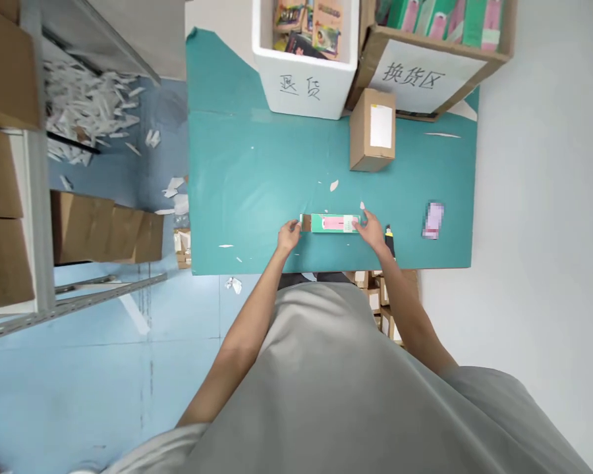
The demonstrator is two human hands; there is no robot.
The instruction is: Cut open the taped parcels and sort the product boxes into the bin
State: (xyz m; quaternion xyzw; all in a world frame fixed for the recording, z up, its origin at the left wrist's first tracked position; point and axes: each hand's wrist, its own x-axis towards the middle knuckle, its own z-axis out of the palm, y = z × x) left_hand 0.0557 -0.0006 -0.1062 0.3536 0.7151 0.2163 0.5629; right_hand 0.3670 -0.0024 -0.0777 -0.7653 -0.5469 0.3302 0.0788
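A slim green box with a pink panel lies lengthwise on the teal table, near its front edge. My left hand pinches the box's left end, where a brown flap shows. My right hand grips the right end with curled fingers. Both hands rest low on the tabletop, one at each end of the box.
A small cardboard box with a white label stands behind. A white foam bin and a labelled carton of green boxes sit at the back. A black-and-yellow pen-like object, a purple item and paper scraps lie around. Shelving stands at left.
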